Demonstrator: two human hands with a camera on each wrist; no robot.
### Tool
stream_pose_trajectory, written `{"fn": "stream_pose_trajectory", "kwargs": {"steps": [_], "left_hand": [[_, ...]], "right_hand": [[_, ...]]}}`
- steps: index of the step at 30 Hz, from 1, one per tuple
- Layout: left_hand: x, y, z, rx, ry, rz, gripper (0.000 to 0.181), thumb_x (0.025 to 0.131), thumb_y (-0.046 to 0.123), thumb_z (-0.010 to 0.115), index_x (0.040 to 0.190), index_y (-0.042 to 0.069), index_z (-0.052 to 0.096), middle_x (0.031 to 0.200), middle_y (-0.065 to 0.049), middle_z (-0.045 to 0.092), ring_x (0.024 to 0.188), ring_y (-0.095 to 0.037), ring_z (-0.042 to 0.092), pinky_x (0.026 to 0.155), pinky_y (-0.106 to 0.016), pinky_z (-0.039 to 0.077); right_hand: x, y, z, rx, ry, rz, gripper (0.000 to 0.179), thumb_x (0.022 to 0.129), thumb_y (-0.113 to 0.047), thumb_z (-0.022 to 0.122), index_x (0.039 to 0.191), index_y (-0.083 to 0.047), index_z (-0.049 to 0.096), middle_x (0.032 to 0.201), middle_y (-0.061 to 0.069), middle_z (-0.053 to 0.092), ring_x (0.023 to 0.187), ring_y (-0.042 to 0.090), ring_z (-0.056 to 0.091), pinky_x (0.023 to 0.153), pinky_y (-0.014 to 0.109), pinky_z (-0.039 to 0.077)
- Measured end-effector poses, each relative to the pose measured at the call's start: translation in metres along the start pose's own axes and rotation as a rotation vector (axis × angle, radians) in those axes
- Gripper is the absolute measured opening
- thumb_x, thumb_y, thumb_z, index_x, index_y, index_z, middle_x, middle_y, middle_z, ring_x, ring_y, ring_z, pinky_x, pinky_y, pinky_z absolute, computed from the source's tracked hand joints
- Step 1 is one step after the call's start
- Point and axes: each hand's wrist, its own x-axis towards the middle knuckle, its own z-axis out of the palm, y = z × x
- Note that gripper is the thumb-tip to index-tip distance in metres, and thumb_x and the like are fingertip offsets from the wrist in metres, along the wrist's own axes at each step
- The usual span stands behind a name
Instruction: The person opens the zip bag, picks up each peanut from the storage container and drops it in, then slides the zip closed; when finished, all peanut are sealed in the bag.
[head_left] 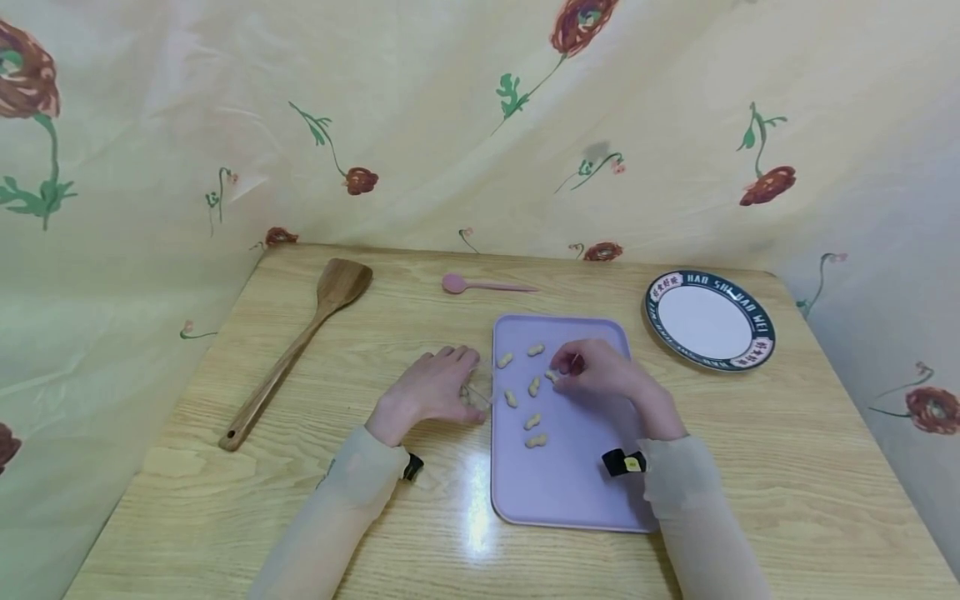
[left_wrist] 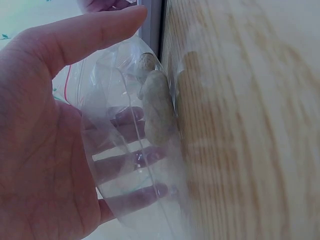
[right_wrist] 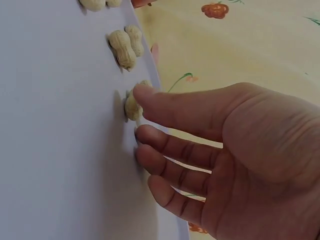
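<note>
My left hand (head_left: 431, 387) curves round a clear plastic bag (left_wrist: 120, 90) beside the tray's left edge, thumb on one side and fingers on the other. Inside the bag lie a few peanuts (left_wrist: 159, 107), low against the table. Over the lilac tray (head_left: 577, 492), my right hand (head_left: 600, 371) has thumb and forefinger at either side of a peanut (head_left: 552, 376), pinching it at the tray surface. In the right wrist view the thumb covers part of this peanut (right_wrist: 133, 107); the other fingers bend loosely below. Several more peanuts (head_left: 533, 387) lie scattered on the tray's left half.
A wooden spatula (head_left: 300, 342) lies slantwise at the left of the wooden table (head_left: 390, 533). Behind the tray is a pink spoon (head_left: 454, 284). To the right stands a white plate (head_left: 705, 323) with a dark lettered rim. Flowered cloth (head_left: 420, 108) hangs around the table.
</note>
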Motion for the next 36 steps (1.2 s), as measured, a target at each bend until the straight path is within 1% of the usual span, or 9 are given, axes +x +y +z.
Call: {"fn": "stream_pose_trajectory", "kwargs": {"steps": [8, 13, 21, 24, 29, 32, 36], "left_hand": [[0.001, -0.001, 0.001, 0.011, -0.001, -0.005, 0.083, 0.079, 0.055, 0.075, 0.141, 0.009, 0.046, 0.138, -0.007, 0.053, 0.125, -0.028, 0.051, 0.101, -0.048, 0.043], [0.001, -0.001, 0.001, 0.017, -0.006, -0.007, 0.083, 0.079, 0.055, 0.075, 0.142, 0.009, 0.046, 0.139, -0.006, 0.052, 0.127, -0.027, 0.05, 0.102, -0.048, 0.042], [0.001, -0.001, 0.0, 0.01, -0.014, -0.006, 0.085, 0.08, 0.056, 0.074, 0.145, 0.009, 0.044, 0.144, -0.008, 0.049, 0.13, -0.029, 0.048, 0.103, -0.049, 0.041], [0.0, 0.0, 0.0, 0.008, -0.009, -0.003, 0.086, 0.08, 0.056, 0.074, 0.144, 0.009, 0.044, 0.144, -0.009, 0.05, 0.13, -0.029, 0.048, 0.103, -0.05, 0.041], [0.0, 0.0, 0.0, 0.006, 0.0, 0.002, 0.084, 0.079, 0.055, 0.075, 0.143, 0.009, 0.045, 0.141, -0.008, 0.052, 0.128, -0.029, 0.049, 0.102, -0.05, 0.042], [0.001, -0.001, 0.0, 0.009, -0.001, 0.002, 0.084, 0.079, 0.055, 0.074, 0.142, 0.009, 0.046, 0.141, -0.008, 0.052, 0.128, -0.029, 0.049, 0.102, -0.05, 0.042], [0.001, -0.001, 0.0, 0.004, 0.004, 0.006, 0.084, 0.079, 0.055, 0.075, 0.142, 0.008, 0.046, 0.141, -0.009, 0.052, 0.128, -0.03, 0.049, 0.101, -0.05, 0.042]], "right_hand": [[0.004, 0.0, 0.005, -0.003, -0.022, 0.031, 0.016, 0.085, -0.006, 0.077, 0.099, -0.003, 0.07, 0.081, 0.002, 0.061, 0.077, 0.018, 0.054, 0.071, 0.033, 0.046], [0.005, 0.0, 0.006, 0.0, -0.015, 0.059, 0.012, 0.087, -0.006, 0.075, 0.098, -0.003, 0.07, 0.081, 0.002, 0.06, 0.076, 0.018, 0.053, 0.07, 0.033, 0.045], [0.005, 0.001, 0.006, 0.006, -0.012, 0.057, 0.012, 0.088, -0.006, 0.075, 0.098, -0.003, 0.07, 0.081, 0.002, 0.06, 0.076, 0.018, 0.053, 0.07, 0.032, 0.045], [0.004, -0.001, 0.005, 0.001, 0.012, 0.05, 0.014, 0.088, -0.006, 0.075, 0.1, -0.003, 0.07, 0.083, 0.003, 0.061, 0.077, 0.019, 0.053, 0.071, 0.033, 0.046], [0.001, -0.005, 0.002, -0.026, 0.091, 0.029, 0.016, 0.087, -0.005, 0.075, 0.102, -0.002, 0.071, 0.083, 0.003, 0.062, 0.077, 0.019, 0.054, 0.069, 0.032, 0.046], [0.0, -0.009, 0.0, -0.031, 0.13, -0.003, 0.016, 0.086, -0.002, 0.075, 0.101, -0.001, 0.071, 0.08, 0.002, 0.062, 0.074, 0.018, 0.054, 0.066, 0.03, 0.045], [0.0, -0.016, -0.001, -0.044, 0.162, -0.048, 0.016, 0.085, -0.001, 0.075, 0.1, -0.001, 0.071, 0.079, 0.0, 0.062, 0.074, 0.018, 0.054, 0.064, 0.029, 0.045]]}}
